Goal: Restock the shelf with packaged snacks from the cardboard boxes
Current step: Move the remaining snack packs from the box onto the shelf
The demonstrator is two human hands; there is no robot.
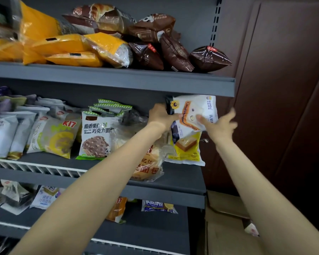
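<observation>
Shelf-side fingers [175,117] seemingly pinching packet [195,109]

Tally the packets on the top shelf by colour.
Orange packets: 5 that I can tell apart; the left end is blurred.
Brown packets: 6, one of them partly clear.
Total: 11 on the top shelf.

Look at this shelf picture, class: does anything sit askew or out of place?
Yes. On the middle shelf, a clear bread pack and a yellow toast pack lean tilted past the front lip. On the top shelf, brown bags lie heaped, one near the right end.
</observation>
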